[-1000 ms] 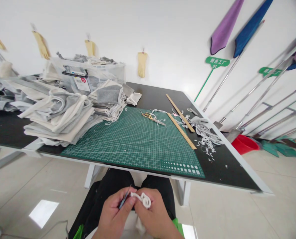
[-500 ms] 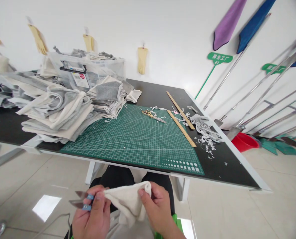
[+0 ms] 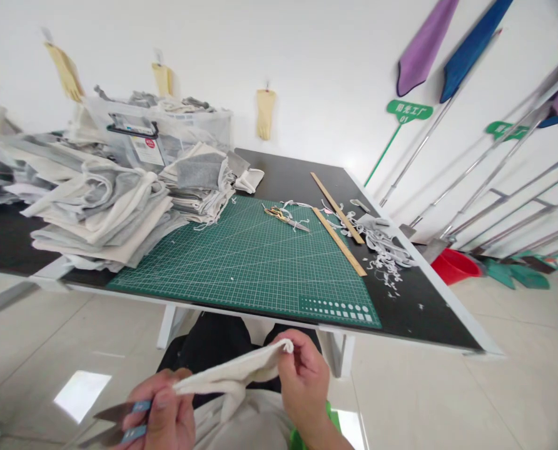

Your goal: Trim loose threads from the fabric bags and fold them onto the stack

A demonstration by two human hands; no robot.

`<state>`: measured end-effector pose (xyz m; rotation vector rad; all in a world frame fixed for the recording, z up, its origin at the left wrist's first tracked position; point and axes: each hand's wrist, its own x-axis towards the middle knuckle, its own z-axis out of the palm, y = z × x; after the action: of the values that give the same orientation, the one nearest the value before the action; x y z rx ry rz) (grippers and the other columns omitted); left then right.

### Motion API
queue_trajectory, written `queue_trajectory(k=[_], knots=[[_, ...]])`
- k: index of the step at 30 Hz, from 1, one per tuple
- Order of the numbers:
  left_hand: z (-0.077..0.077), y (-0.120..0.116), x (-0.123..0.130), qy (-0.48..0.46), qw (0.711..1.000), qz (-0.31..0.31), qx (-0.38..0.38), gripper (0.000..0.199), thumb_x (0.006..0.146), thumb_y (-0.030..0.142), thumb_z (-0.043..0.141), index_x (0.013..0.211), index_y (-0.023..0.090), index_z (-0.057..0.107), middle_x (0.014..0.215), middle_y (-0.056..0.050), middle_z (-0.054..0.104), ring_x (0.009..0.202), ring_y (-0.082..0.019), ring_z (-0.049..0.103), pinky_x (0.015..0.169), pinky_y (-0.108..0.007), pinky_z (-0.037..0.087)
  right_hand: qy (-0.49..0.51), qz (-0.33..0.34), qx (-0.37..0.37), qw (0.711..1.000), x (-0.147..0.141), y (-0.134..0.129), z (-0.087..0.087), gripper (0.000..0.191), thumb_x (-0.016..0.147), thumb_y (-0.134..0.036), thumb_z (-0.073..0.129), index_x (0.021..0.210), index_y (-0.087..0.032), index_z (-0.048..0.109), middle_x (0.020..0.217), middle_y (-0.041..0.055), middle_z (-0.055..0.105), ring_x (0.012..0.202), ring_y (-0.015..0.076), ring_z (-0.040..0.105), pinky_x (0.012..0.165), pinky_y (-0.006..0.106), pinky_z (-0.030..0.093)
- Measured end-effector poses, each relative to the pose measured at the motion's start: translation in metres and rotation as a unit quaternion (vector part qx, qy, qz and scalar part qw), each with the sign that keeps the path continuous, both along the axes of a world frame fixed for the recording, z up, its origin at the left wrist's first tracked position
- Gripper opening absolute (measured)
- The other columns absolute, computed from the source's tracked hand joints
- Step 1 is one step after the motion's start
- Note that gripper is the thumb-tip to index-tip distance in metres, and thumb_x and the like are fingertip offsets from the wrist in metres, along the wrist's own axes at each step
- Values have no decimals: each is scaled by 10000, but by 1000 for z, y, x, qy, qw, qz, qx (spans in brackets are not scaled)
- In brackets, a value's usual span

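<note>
Desk point(image 3: 441, 306): I have it ahead, the wall point(image 3: 326, 75) behind it.
Cutting mat point(image 3: 241, 269): on the desk's near middle, scissors point(image 3: 291, 220) lying on its rear part.
Rulers point(image 3: 339, 242): I see one along the mat's right edge, another beside it, farther back.
Scraps point(image 3: 385, 240): on the desk, mostly right of the rulers.
Cloth stacks point(image 3: 101, 206): left, overlapping the mat's left side; box point(image 3: 194, 134) behind them, cloths point(image 3: 145, 100) piled in it.
Gloves point(image 3: 266, 114): hanging on the wall.
Bucket point(image 3: 455, 267): on the floor point(image 3: 518, 350), right of the desk.
Near side: my left grip point(image 3: 164, 412) with snips point(image 3: 134, 432), right grip point(image 3: 303, 381), fabric piece point(image 3: 227, 372) between.
</note>
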<state>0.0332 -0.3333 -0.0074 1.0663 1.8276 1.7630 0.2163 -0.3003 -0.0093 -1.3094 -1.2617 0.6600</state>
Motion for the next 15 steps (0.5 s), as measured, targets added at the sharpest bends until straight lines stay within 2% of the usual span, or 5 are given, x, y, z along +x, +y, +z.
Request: queue_trajectory(k=[4,7,12,13,15], knots=[[5,1,3,17,1000,13,2,263,869,466,560,766,224,583,711,-8,613,640,-172,569,544,-292,476,56,28,30,998,-2,1,3,156,837,-145,496,824,-206,639,796,32,662,742,169,622,666,247,491],[7,1,2,15,1000,13,-10,290,841,484,601,735,215,586,694,-6,601,657,-165,573,543,-262,473,86,20,17,996,-5,-1,4,169,858,-172,477,761,-201,612,715,13,612,674,155,574,616,235,463],[7,9,0,-122,991,-37,-38,369,798,554,622,689,221,505,586,50,482,517,-112,503,488,-221,454,70,35,-64,995,-7,-4,6,221,897,-316,522,774,-174,639,637,5,575,575,142,508,515,219,413],[7,13,-1,-118,991,-34,-55,359,803,559,609,718,220,530,574,53,490,512,-114,510,491,-221,457,61,48,-65,995,-6,-4,7,256,904,-342,528,757,-170,647,629,8,580,571,142,511,517,221,412],[8,20,-3,-43,991,-36,-119,329,806,546,603,799,217,608,563,40,554,535,-138,561,515,-230,471,43,69,-55,995,-5,-5,9,326,928,-381,515,747,-165,679,630,21,613,571,146,534,531,227,418]])
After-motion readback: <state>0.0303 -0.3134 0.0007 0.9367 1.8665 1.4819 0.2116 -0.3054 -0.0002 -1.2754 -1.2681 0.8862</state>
